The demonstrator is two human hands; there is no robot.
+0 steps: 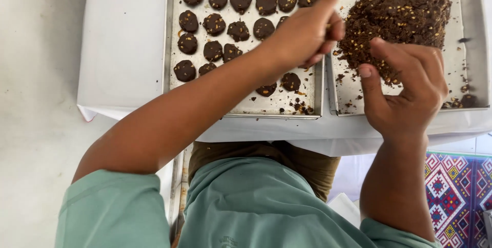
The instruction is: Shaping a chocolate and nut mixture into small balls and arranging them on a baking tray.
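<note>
**Over two trays, both hands are worked beside a dough heap**

Above the gap between the trays, the left hand (306,31) is held with its fingers curled in toward the palm and the forefinger stretched up and away. What is pinched inside the curl cannot be told, since the fingers are turned away from the camera. The hand is hung over the right edge of the left tray (245,108), just beside the dough heap (397,14).

The right hand (405,91) is held half closed, the thumb set apart from the bent fingers, and the fingertips are laid against the near edge of the heap. Whether a piece of dough is gripped there cannot be seen; the palm is turned down.

The heap, dark brown and flecked with pale nut bits, is piled in the right tray (474,48), just beyond the right hand and to the right of the left hand. Crumbs are scattered on the tray floor around it.

Rows of dark round cookies (239,1), each dotted with nut bits, are laid out in the left tray, beyond and to the left of the left hand. A few crumbs are gathered near that tray's front edge.

Both trays are carried side by side on a bench (123,43) covered in white. A patterned mat (456,191) is seen on the floor at the lower right, and green sleeves (110,212) are worn on both arms.
</note>
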